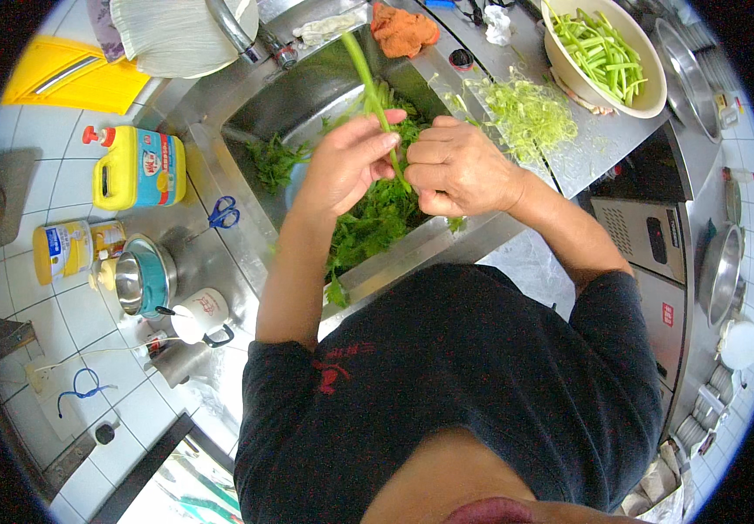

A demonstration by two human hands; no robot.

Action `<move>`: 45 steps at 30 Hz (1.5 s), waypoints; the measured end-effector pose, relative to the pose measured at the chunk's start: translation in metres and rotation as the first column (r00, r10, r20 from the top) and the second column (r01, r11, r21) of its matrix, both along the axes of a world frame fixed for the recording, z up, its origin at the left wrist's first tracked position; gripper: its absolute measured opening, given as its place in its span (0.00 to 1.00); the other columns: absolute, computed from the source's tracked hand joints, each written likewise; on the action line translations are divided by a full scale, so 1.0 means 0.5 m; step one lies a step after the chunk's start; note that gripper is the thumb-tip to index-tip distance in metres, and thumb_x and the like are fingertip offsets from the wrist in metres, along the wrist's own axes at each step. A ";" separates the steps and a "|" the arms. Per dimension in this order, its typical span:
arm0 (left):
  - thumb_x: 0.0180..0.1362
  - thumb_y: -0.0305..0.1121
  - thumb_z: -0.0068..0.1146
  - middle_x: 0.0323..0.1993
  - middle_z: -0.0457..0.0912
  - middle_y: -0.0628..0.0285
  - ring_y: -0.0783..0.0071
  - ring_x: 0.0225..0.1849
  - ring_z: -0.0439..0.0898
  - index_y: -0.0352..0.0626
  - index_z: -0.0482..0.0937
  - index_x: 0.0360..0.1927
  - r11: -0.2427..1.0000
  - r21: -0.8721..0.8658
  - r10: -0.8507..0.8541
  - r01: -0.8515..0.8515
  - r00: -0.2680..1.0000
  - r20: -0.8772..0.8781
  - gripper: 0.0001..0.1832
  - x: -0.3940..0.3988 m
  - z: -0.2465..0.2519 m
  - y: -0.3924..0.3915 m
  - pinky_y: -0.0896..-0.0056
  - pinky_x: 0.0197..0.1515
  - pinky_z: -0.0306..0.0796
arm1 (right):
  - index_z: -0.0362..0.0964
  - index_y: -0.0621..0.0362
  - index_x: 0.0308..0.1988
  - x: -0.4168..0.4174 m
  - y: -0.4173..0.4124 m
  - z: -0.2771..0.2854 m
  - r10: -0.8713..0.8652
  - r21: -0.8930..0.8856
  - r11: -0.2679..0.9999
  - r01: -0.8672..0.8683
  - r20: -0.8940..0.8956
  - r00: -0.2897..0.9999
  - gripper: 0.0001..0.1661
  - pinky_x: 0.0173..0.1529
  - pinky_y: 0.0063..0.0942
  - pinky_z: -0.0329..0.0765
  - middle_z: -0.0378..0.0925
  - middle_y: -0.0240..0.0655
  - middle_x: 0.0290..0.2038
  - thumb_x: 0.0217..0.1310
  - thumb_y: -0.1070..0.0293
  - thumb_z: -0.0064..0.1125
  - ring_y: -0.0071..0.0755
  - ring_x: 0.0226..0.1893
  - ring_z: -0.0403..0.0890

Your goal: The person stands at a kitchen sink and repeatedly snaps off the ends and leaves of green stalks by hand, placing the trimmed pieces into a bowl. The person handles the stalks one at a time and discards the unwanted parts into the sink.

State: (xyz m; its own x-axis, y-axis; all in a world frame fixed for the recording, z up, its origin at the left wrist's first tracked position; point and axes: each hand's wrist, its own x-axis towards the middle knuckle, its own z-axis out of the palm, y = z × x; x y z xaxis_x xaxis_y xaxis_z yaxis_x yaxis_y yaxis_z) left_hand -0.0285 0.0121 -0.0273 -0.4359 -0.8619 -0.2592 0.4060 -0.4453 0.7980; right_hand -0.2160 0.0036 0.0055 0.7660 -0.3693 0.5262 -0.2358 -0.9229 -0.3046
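Note:
A long green celery stalk (362,65) slants above the stainless steel sink (301,105). My left hand (354,157) holds it between thumb and fingers around its lower part. Close beside, my right hand (465,165) is curled with its fingers at the stalk's lower end; its palm faces away from view. Beneath both hands, leafy celery tops (377,223) fill much of the basin, with another leafy clump (277,160) at its left side. Pale green peelings (528,114) lie heaped on the steel counter to the right.
A cream bowl (657,85) of cut celery stands back right. An orange cloth (403,31) and the faucet (236,33) are at the sink's far edge. Left are blue-handled scissors (224,213), a yellow jug (115,167), stacked metal bowls (129,281) and a white mug (201,314).

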 end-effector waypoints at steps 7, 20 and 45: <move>0.56 0.27 0.48 0.34 0.74 0.66 0.77 0.33 0.74 0.38 0.69 0.51 0.979 -0.008 -0.204 0.203 0.978 -0.042 0.18 0.013 0.001 0.010 0.78 0.32 0.69 | 0.66 0.54 0.17 -0.021 -0.060 0.016 -0.218 -0.146 0.965 0.216 0.000 0.976 0.07 0.25 0.33 0.68 0.67 0.34 0.18 0.39 0.64 0.52 0.40 0.21 0.72; 0.53 0.24 0.52 0.32 0.76 0.64 0.77 0.34 0.75 0.35 0.71 0.48 0.898 -0.155 -0.383 0.411 0.906 0.181 0.17 0.000 0.019 0.023 0.73 0.35 0.72 | 0.63 0.57 0.26 0.001 -0.088 0.044 -0.491 0.832 -0.002 -0.554 0.482 0.726 0.12 0.20 0.19 0.63 0.66 0.29 0.17 0.60 0.64 0.38 0.22 0.15 0.65; 0.53 0.21 0.52 0.31 0.78 0.59 0.76 0.32 0.77 0.41 0.54 0.61 0.943 -0.293 -0.073 0.156 0.959 0.274 0.32 -0.021 0.046 0.029 0.77 0.34 0.71 | 0.72 0.62 0.38 -0.028 -0.011 -0.034 -0.275 0.919 0.386 -0.078 0.195 0.942 0.12 0.41 0.21 0.71 0.76 0.30 0.31 0.54 0.68 0.58 0.21 0.34 0.74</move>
